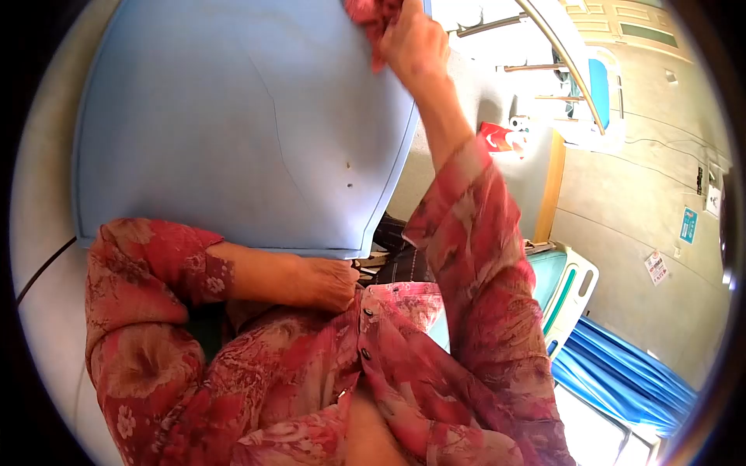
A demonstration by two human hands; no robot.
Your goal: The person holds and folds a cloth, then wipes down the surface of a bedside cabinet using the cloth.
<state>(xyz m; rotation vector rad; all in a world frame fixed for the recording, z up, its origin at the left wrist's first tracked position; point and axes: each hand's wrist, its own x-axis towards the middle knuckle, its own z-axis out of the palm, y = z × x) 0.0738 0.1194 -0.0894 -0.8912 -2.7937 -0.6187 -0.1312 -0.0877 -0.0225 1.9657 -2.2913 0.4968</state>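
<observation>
My right hand [417, 48] reaches forward to the far right corner of a light blue padded mattress [210, 132]. Its fingers are closed on a crumpled red cloth [378, 31], which rests against the mattress at the top of the view. Close to my waist, my left hand [330, 284] is curled into a fist beside the mattress's near edge. Its fingertips are turned out of sight, so whatever they may grip is hidden. Two small dark marks show on the mattress near its right side.
A bed with a pale end board [573, 299] stands to the right, near a blue curtain [622, 373]. A red bag [497, 138] lies on the floor beyond my right forearm. Farther back is a metal-railed bed or chair with a blue panel [597, 92].
</observation>
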